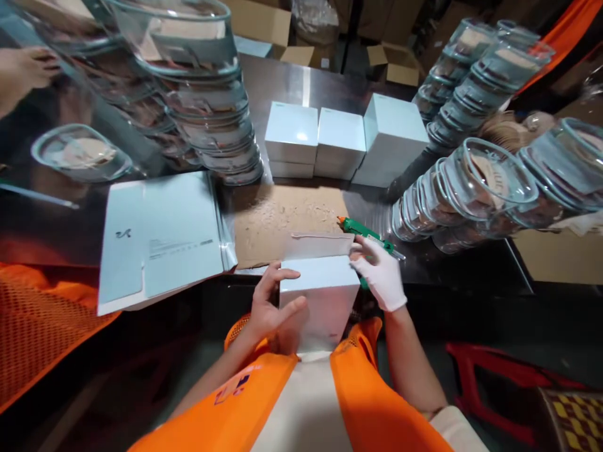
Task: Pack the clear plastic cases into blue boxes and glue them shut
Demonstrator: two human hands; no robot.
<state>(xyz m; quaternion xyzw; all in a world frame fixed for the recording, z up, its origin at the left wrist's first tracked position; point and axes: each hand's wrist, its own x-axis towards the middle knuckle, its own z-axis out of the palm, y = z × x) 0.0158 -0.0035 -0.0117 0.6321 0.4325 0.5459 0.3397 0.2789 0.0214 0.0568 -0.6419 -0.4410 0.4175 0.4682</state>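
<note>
A white cardboard box stands close against my body with its flap raised along the far edge. My left hand, bare, grips the box's left side, with the index finger on the top and the thumb across the near face. In a white glove with bare fingertips, my right hand pinches the right end of the flap. A thin bead runs along the flap's upper edge. Just beyond that hand lies a green glue gun with an orange tip, partly hidden by it.
Flat white cartons lie at left, and a glue-marked cardboard sheet is in front. Closed white boxes stand behind it. Stacked glass containers rise at left, more glass containers at right. Another person's hand shows far left.
</note>
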